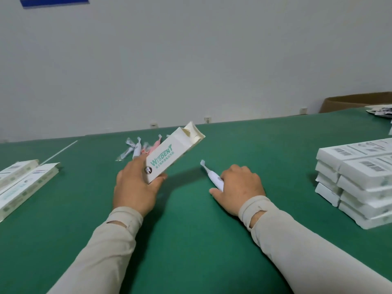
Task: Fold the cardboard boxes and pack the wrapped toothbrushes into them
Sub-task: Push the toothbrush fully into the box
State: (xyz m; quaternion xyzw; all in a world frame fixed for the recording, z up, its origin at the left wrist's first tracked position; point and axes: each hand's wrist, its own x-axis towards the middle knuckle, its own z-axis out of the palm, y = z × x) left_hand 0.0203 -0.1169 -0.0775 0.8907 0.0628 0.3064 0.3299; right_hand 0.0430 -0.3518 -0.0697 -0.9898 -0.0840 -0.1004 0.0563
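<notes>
Green felt covers the desk (191, 240) that fills the lower two-thirds of the frame, running back to a pale grey wall. Just left of centre, the left hand (135, 185) grips the lower end of a white rectangular cardboard box with teal "WISDENT" lettering (169, 155), fingers curled round it, thumb at its near edge. That box is lifted off the desk and tilted up toward the right, its top flaps open and a little crumpled. Right of centre, the right hand (239, 187) lies knuckles-up on the felt, its fingers closed over the handle of a white electric toothbrush in a clear wrapper (212, 176); the brush head points to the upper left, and the brush seems to rest on the desk, though the grip itself is hidden under the hand. Both arms wear beige sleeves.

Behind the held box, in the middle of the frame, sits a small heap of wrapped white and pink toothbrushes (139, 148). At the left edge lie flat unfolded white cartons (25, 183), side by side. At the right edge stands a tidy stack of closed white boxes with barcode labels (358, 183), several layers high. A brown cardboard carton (347, 101) shows beyond the desk in the upper right, with some printed leaflets (380, 110) just beside it.
</notes>
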